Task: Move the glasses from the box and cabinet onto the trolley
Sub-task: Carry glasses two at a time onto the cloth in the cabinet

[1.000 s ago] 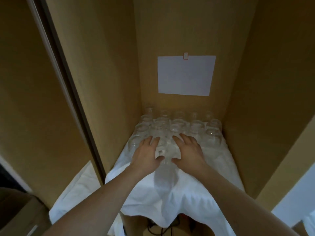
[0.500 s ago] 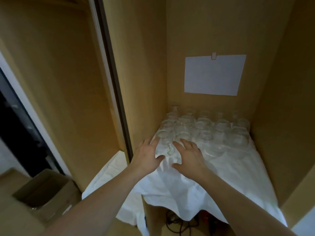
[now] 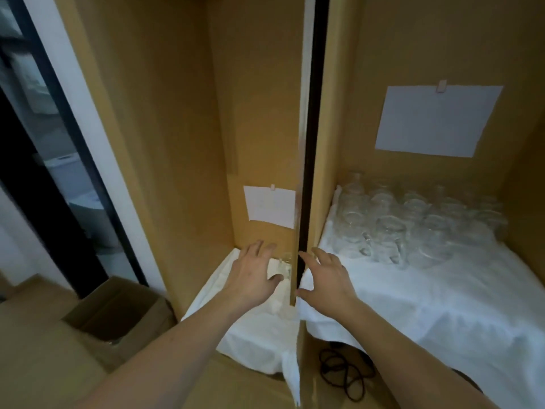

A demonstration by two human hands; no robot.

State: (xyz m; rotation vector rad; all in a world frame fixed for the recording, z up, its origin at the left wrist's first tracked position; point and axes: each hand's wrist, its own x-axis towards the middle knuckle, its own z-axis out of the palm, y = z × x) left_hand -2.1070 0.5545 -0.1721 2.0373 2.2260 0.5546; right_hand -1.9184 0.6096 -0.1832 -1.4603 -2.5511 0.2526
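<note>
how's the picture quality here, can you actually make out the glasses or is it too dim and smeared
Head view: dim, warm light; the glasses on the white cloth read as a soft, blurry cluster without clean edges; wide-angle bending bows the cabinet divider; the left edge is darkest.

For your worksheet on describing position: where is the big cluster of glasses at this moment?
In the head view the glasses stand on the white cloth in the cabinet's right compartment, towards the back, below the sheet of paper and right of the divider.

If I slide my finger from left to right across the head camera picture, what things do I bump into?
Cardboard box → left hand → cabinet divider → right hand → glasses on the white cloth.
</note>
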